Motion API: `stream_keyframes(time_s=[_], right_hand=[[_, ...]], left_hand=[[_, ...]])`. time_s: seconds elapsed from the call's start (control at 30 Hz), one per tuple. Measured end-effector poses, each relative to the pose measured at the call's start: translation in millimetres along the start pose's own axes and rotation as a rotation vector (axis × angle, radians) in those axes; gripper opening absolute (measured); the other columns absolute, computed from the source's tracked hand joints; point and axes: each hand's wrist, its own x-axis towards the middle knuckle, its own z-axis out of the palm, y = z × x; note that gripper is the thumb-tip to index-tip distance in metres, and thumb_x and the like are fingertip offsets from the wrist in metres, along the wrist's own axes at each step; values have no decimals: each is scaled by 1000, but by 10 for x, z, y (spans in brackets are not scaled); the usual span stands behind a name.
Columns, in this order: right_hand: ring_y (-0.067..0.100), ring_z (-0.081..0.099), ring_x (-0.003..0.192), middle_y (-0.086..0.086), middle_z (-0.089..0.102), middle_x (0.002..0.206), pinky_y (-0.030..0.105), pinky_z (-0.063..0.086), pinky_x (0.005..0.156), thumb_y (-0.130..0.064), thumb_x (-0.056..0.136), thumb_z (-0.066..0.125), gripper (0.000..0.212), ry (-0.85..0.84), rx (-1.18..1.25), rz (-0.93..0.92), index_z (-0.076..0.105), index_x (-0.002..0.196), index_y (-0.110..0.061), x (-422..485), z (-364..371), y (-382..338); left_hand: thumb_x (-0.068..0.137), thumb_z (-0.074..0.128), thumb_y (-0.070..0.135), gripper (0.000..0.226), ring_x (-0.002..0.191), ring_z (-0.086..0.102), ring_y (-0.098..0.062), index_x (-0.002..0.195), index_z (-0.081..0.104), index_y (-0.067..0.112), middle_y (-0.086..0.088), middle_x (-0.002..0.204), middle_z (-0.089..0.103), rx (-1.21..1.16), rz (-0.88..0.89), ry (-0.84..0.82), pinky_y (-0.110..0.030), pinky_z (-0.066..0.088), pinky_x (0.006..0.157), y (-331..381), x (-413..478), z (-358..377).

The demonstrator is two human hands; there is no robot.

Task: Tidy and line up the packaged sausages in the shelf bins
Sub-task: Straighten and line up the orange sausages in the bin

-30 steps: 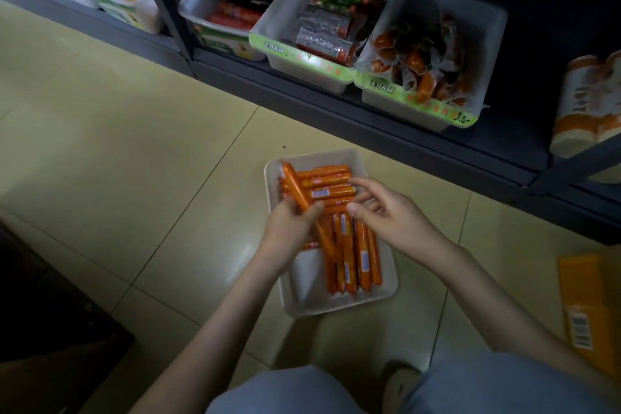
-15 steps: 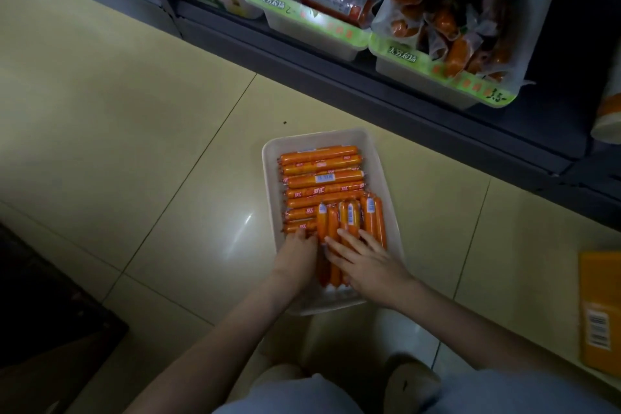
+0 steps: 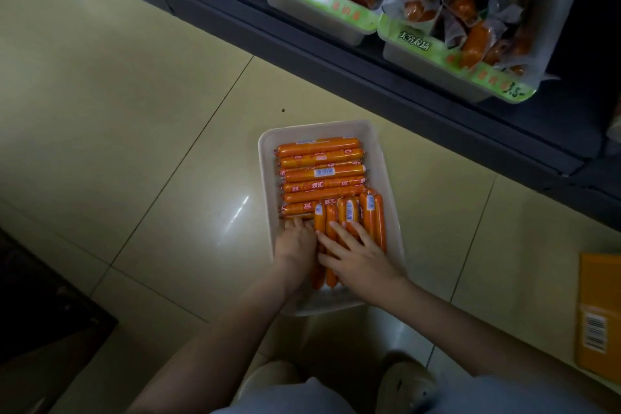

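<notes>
1x white plastic tray [image 3: 264,158] on floor, orange tube sausages [image 3: 319,175] inside. L grip [image 3: 295,242], R grip [image 3: 356,255]: both released, flat on sausages. Ahead: green-labelled shelf bins [image 3: 437,76]. Right: orange carton [image 3: 598,312].

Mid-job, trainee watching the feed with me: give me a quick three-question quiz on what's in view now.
1. True or false: the white bin stands on a table.
2. The far sausages lie: A) across the bin, B) along it, C) on end.
3. Fill in: the ___ hand lies with fingers spread on the lengthwise sausages.
Key: 1 false, it sits on the floor. 2 A. 3 right hand.
</notes>
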Motion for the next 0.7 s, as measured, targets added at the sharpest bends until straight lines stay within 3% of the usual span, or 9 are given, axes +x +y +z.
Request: stream_keyframes(time_s=[0.17,0.37,0.43,0.5,0.57,0.63,0.7], right_hand=[[33,53,125,0,56,137,51,26,105,-36,50,91,69,91,52,19,66,114,-35,-31,17,-17],[32,50,128,-2,49,143,53,30,103,-44,62,82,76,-6,110,25,53,131,-33,-125,71,34],[31,35,139,-3,34,154,54,22,108,-44,74,74,77,-41,138,20,40,142,-34,-117,29,58],[25,4,148,-8,7,161,49,1,116,-39,94,52,66,-62,240,42,19,151,-35,-91,-21,86],[15,1,147,-10,6,160,36,4,116,-37,101,41,58,-58,584,120,14,151,-34,-88,-220,90],[10,24,140,-5,29,152,20,26,108,-28,101,44,52,64,1142,252,25,149,-23,-85,-506,110],[15,52,119,0,57,127,14,47,88,-18,100,43,33,215,1651,347,46,133,-14,-116,-813,141]], left_hand=[[99,43,21,22,109,61,-20,117,54,15,-4,120,61,52,18,-14,-30,48,88,-29,-71,-245],[101,38,27,30,112,59,-24,124,53,14,-6,122,60,97,10,-55,-32,48,86,-184,-447,-759],[103,31,29,36,114,57,-28,124,51,9,-12,125,58,-65,-40,-55,-34,46,88,-339,-606,-938],[103,27,36,43,112,56,-32,120,52,5,-17,123,58,-291,-63,-23,-35,43,84,-517,-712,-1050],[102,29,42,44,110,55,-32,120,50,8,-17,122,58,-485,6,-52,-31,38,79,-627,-777,-1071],[101,32,44,36,105,55,-26,121,49,19,-13,120,59,-656,112,-120,-26,35,78,-653,-861,-1082],[100,35,45,32,88,55,-15,120,49,23,-6,107,62,-768,194,-153,-23,39,74,-621,-932,-1095]])
